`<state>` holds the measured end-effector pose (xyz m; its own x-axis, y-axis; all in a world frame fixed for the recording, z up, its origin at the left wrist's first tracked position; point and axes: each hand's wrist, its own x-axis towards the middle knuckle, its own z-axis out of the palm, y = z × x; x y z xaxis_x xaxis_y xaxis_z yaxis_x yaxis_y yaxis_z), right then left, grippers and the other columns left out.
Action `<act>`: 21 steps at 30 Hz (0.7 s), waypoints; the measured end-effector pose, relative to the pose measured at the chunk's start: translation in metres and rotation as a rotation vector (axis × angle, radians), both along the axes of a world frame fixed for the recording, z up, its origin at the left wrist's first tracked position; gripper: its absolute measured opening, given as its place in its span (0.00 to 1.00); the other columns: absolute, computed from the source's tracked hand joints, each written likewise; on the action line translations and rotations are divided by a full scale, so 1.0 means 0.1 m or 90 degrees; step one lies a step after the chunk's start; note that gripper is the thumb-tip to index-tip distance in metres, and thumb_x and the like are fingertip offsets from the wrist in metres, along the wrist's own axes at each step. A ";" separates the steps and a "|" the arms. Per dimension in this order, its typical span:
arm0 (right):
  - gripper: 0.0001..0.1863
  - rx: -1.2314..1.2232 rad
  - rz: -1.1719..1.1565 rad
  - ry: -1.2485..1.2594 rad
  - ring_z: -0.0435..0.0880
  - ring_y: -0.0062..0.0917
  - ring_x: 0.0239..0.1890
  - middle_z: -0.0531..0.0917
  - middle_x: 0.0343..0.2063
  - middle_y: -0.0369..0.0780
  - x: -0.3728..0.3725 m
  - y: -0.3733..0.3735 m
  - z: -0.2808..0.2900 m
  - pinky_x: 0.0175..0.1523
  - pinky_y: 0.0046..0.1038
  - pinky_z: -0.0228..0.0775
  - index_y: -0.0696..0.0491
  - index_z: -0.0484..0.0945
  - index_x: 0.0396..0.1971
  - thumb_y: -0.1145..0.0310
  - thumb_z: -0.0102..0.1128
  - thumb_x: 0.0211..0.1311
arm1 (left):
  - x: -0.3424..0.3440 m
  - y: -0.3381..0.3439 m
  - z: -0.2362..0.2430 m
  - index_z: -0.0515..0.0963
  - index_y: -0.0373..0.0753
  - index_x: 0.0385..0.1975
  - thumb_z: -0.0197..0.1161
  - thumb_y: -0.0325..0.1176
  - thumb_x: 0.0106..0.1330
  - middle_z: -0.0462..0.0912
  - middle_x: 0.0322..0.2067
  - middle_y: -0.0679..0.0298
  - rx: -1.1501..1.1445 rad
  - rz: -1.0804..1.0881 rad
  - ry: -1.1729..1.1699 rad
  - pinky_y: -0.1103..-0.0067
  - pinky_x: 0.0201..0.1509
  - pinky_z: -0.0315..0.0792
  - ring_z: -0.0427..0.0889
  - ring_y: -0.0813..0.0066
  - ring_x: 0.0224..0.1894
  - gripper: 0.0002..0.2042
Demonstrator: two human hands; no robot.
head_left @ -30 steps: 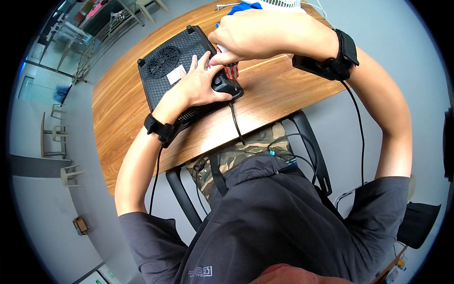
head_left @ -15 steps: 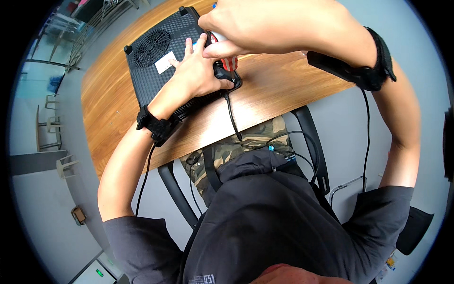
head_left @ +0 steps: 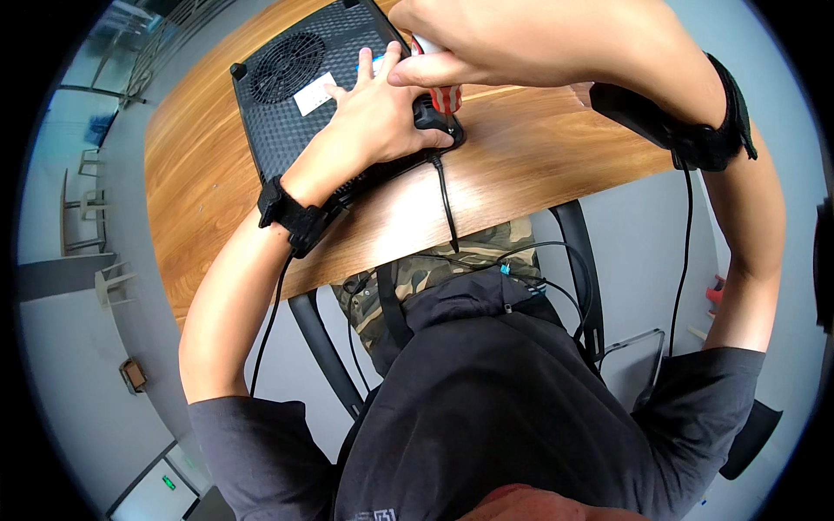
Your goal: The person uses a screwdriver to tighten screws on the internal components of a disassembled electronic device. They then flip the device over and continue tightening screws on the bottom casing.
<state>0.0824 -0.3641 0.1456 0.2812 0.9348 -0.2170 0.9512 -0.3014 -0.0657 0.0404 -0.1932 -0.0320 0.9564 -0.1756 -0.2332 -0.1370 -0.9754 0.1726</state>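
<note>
A black, flat appliance with a round fan grille (head_left: pixel 287 68), probably an induction cooktop (head_left: pixel 276 143), lies underside up on the wooden table. My left hand (head_left: pixel 372 122) rests on that textured underside, its fingers spread and its thumb reaching to the near right corner. Wrapped round a screwdriver (head_left: pixel 446 100) with a red-and-white handle is my right hand (head_left: pixel 473 48). The shaft points down at the corner, beside my left thumb; whether the tip sits in a screw is too small to tell. My right hand hides the top of the handle.
A black power cord (head_left: pixel 445 195) runs from the appliance over the near edge of the wooden table (head_left: pixel 556 156). Black bands with cables are strapped round both my forearms. A chair arm (head_left: pixel 580 260) stands below the table edge.
The appliance, table and both hands appear slightly higher and farther right in view. My right hand still holds the screwdriver at the same corner, and my left hand stays spread on the underside.
</note>
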 end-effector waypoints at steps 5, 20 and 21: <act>0.24 0.025 -0.057 0.037 0.85 0.44 0.27 0.83 0.23 0.53 0.03 0.06 -0.06 0.36 0.39 0.76 0.63 0.80 0.28 0.54 0.52 0.73 | 0.00 0.16 0.02 0.69 0.55 0.70 0.71 0.63 0.55 0.49 0.76 0.45 -0.013 -0.060 -0.023 0.33 0.69 0.53 0.50 0.32 0.76 0.41; 0.25 0.116 -0.064 -0.103 0.80 0.33 0.22 0.80 0.18 0.43 0.10 -0.30 -0.17 0.35 0.34 0.75 0.56 0.81 0.28 0.48 0.51 0.75 | -0.29 0.45 -0.11 0.59 0.61 0.74 0.79 0.46 0.51 0.50 0.77 0.50 -0.021 -0.153 -0.194 0.36 0.72 0.54 0.51 0.41 0.77 0.48; 0.25 0.110 -0.057 -0.135 0.79 0.31 0.21 0.79 0.17 0.42 0.08 -0.31 -0.15 0.35 0.34 0.74 0.55 0.81 0.28 0.49 0.50 0.75 | -0.29 0.45 -0.10 0.59 0.61 0.74 0.79 0.46 0.50 0.50 0.77 0.50 -0.019 -0.151 -0.187 0.36 0.72 0.54 0.51 0.41 0.77 0.48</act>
<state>0.0906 -0.3952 0.1304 0.3864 0.9222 0.0155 0.9193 -0.3864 0.0742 0.0117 -0.1487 -0.0421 0.9135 -0.4033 0.0535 -0.4069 -0.9056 0.1195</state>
